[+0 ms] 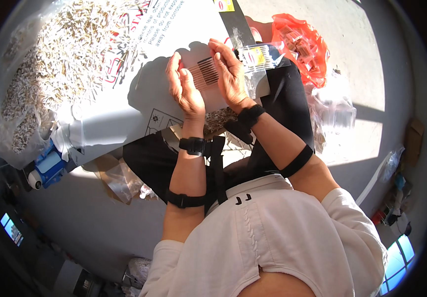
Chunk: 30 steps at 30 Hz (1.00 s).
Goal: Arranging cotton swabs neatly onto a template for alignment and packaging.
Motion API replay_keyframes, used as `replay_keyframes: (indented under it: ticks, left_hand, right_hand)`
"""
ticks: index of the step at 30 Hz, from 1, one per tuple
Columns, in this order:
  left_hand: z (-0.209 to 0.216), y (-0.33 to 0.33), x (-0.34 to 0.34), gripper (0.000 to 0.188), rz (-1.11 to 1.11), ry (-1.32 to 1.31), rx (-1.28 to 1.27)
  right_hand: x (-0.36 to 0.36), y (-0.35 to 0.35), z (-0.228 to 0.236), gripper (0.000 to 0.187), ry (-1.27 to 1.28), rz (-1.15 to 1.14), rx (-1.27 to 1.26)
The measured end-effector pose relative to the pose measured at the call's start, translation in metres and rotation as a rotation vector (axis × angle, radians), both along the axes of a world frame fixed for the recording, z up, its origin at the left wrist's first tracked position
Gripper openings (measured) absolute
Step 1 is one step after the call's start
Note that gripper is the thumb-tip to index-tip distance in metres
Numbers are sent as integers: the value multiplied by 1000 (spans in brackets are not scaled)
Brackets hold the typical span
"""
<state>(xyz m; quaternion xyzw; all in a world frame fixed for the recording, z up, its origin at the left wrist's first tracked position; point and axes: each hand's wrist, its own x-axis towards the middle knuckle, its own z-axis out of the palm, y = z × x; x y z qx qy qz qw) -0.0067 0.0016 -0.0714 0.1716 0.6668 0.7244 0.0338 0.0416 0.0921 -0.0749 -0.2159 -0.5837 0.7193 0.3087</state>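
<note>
My left hand [185, 89] and my right hand [230, 79] are over the white printed board, palms facing each other and fingers mostly stretched out. Between them lies a flat row of thin sticks [204, 73], pinkish at the left and dark toward the right. Both hands border the row; whether they press on its ends I cannot tell. Just right of my right hand is a clear packet of similar sticks [257, 57] with a yellow and red label. A large heap of small pale sticks [70, 54] fills a clear plastic bag at the left.
The white board [109, 123] rests before my knees. On the floor to the right sits a red plastic bag [302, 49] of small packets, with clear plastic packaging [333, 111] beside it. A blue and white object [49, 166] is under the board's left corner, near a brown carton [117, 180].
</note>
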Motion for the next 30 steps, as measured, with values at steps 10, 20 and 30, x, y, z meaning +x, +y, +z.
replay_keyframes:
  ticks: [10,20,30]
  left_hand:
    - [3,-26,-11,45,48,-72,137]
    - [18,-33,27,88,-285,628,-1118]
    - [11,-30,28,95,-324,626,-1194]
  right_hand:
    - [5,9,1,30,52,-53,-104]
    - [41,22,12,20,-179,62,19]
    - [53,25,15,4,-392,138,786]
